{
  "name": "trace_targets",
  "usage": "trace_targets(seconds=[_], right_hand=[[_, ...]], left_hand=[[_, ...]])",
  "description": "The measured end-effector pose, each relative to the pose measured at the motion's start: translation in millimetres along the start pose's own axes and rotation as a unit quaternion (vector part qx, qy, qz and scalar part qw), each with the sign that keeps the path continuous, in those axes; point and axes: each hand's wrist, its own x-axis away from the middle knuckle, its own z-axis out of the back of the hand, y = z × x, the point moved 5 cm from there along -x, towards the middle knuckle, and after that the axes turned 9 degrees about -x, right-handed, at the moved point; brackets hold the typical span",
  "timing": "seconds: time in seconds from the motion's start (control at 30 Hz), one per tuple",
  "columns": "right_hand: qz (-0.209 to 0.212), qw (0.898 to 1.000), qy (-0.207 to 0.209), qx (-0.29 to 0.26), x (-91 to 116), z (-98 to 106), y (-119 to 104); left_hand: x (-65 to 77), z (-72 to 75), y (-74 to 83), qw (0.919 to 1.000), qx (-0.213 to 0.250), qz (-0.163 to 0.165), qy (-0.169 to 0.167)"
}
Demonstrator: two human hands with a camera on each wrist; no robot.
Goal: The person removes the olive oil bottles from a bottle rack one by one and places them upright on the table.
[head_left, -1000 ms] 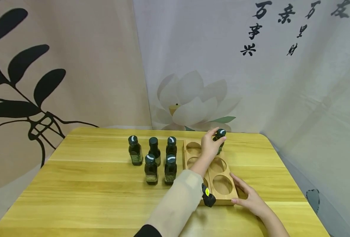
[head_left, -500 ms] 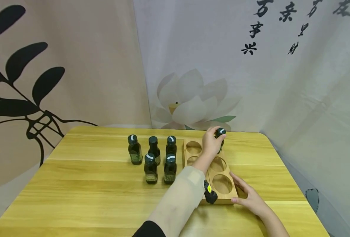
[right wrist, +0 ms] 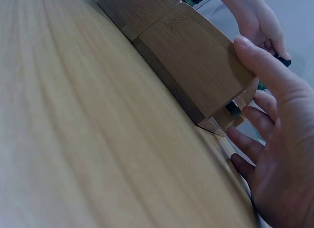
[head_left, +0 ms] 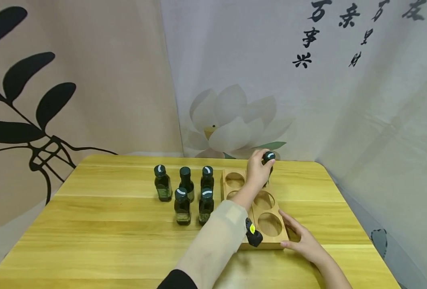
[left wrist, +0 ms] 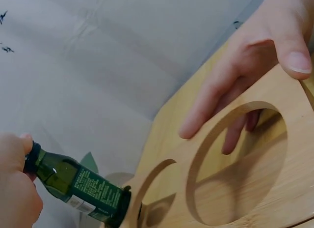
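My left hand (head_left: 258, 170) pinches a small dark-green glass bottle (head_left: 269, 155) by its dark cap, over the far right part of the wooden holder (head_left: 285, 243). In the left wrist view this labelled bottle (left wrist: 81, 184) hangs with its base at the holder's far hole; whether the base is inside cannot be told. My right hand (head_left: 309, 245) touches the holder's near right corner, thumb at the front and the index finger along the side. The right wrist view shows its thumb on the holder (right wrist: 191, 61) and the other fingers loosely extended. My left forearm hides part of the holder.
Several similar bottles stand upright left of the holder, among them a front one (head_left: 182, 206) and a far-left one (head_left: 163, 184). Round holes open in the holder's top. The wooden table (head_left: 101, 233) ends at a printed cloth backdrop (head_left: 119, 80).
My left hand and the bottle in it have risen slightly. The right hand stays at the holder's corner. The whole head view has shifted a little.
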Motion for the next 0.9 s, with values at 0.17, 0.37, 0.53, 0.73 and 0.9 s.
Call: trace_targets(seconds=[0.17,0.37,0.53,0.73,0.9], right_hand=[[-0.004,1.0,0.0,0.0,0,-1,2],[0.0,1.0,0.003,0.005,0,-1,3],[0.001,1.0,0.004,0.007,0,-1,4],[-0.006,1.0,0.002,0.011,1,0,4],[-0.004,1.0,0.002,0.009,1,0,4]], left_hand=[[-2.9,7.1,8.0,0.9998,0.007,-0.018,0.006],[-8.1,15.7,15.0,0.9988,0.015,-0.041,0.02],[-10.3,25.3,25.6,0.9966,0.021,-0.075,0.029],[-11.7,42.6,44.0,0.9946,0.008,-0.101,0.025],[-11.8,58.2,63.1,0.9914,0.028,-0.128,0.012]])
